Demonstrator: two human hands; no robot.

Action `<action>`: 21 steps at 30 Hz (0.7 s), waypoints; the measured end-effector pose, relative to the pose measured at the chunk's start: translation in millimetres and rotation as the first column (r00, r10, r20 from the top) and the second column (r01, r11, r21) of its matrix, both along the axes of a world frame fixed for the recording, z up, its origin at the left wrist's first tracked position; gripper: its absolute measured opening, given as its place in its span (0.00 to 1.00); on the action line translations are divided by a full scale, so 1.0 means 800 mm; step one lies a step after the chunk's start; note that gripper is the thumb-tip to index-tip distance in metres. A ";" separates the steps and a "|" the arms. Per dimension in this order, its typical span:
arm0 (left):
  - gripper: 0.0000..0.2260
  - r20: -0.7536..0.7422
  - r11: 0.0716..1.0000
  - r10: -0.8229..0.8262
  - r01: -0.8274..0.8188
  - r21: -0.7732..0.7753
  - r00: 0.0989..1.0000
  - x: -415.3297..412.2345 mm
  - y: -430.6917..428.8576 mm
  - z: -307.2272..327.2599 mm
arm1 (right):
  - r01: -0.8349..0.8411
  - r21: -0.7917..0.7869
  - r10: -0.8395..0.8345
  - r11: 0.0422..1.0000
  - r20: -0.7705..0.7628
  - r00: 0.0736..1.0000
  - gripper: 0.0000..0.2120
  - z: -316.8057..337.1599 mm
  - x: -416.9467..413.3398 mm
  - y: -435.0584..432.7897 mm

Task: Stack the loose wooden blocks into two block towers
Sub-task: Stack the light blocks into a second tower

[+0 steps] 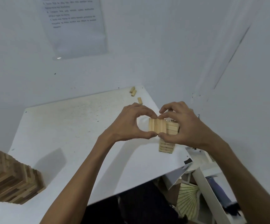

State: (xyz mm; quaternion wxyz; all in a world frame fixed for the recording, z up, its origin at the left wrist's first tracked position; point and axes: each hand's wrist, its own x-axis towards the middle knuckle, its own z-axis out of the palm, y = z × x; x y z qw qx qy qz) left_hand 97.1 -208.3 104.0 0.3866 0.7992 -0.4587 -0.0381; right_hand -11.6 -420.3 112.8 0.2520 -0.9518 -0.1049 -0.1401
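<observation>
Your left hand (131, 123) and right hand (184, 126) meet over the right side of the table (66, 126), pinching a row of blocks (157, 126) between them, directly above the right tower (165, 147). The left tower (9, 178) stands at the near left corner, and loose blocks (133, 91) lie at the far corner, behind your hands.

Soft, cool, even light, perhaps from overhead, leaves the white surface (63, 126) bright. The near tower (9, 177) casts a faint grey shadow rightward. Wide-angle bending curves the edges; the wall sheet (76, 26) reads blurred, with a small glare spot.
</observation>
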 end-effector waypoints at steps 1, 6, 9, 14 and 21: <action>0.23 -0.004 1.000 -0.013 0.013 0.001 1.000 0.002 -0.008 -0.001 | 0.012 -0.003 -0.012 1.000 -0.006 1.000 0.26 -0.001 -0.001 -0.006; 0.22 -0.047 0.996 -0.080 0.081 0.028 0.996 0.012 -0.038 -0.008 | 0.063 0.002 -0.063 0.998 -0.028 0.998 0.29 -0.007 -0.004 -0.032; 0.22 -0.057 0.994 -0.105 0.107 0.037 0.993 0.018 -0.052 -0.014 | 0.065 -0.032 -0.066 0.997 -0.033 0.997 0.30 -0.013 -0.002 -0.043; 0.23 -0.088 0.988 -0.132 0.138 0.067 0.987 0.025 -0.066 -0.021 | 0.093 -0.022 -0.094 0.995 -0.071 0.993 0.31 -0.022 -0.003 -0.055; 0.23 -0.127 0.986 -0.139 0.149 0.073 0.982 0.027 -0.073 -0.031 | 0.101 -0.004 -0.101 0.995 -0.082 0.991 0.29 -0.034 -0.004 -0.060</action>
